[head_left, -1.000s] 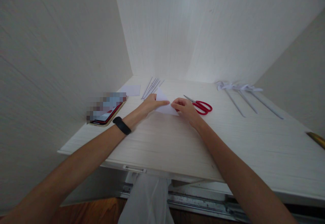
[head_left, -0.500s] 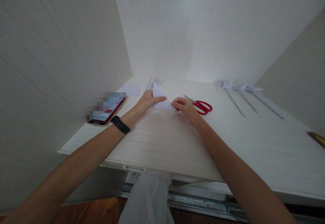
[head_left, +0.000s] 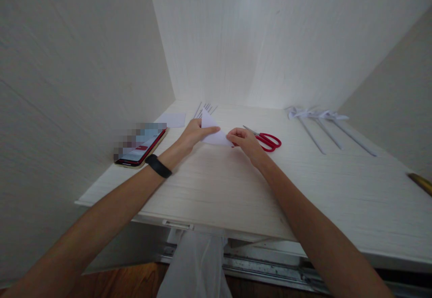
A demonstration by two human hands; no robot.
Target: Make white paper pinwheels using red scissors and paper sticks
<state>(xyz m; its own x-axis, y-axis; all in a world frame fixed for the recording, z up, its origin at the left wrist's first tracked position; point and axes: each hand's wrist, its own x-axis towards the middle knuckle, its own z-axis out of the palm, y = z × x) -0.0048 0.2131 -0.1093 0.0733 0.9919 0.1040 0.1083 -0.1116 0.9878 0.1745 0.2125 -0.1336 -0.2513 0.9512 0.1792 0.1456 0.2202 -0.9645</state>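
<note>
Between my hands, just above the table, is a white sheet of paper (head_left: 213,135) folded into a triangle. My left hand (head_left: 198,130) grips its left side, the thumb lying across the front and the other fingers hidden behind. At the right corner, my right hand (head_left: 243,138) pinches the paper between thumb and fingertips. Red-handled scissors (head_left: 271,141) lie on the table right beside my right hand, their blades pointing back and left and partly hidden by it.
Thin sticks (head_left: 206,108) lie behind the paper. A phone (head_left: 140,147) leans by the left wall, with flat white paper (head_left: 173,119) behind it. Several white paper shapes with rolled stems (head_left: 312,136) rest at the back right. A clear plastic bag (head_left: 195,262) hangs at the table's front edge (head_left: 236,231).
The view has shifted very slightly. Both hands keep the same hold on the folded paper, and nothing else has visibly moved.
</note>
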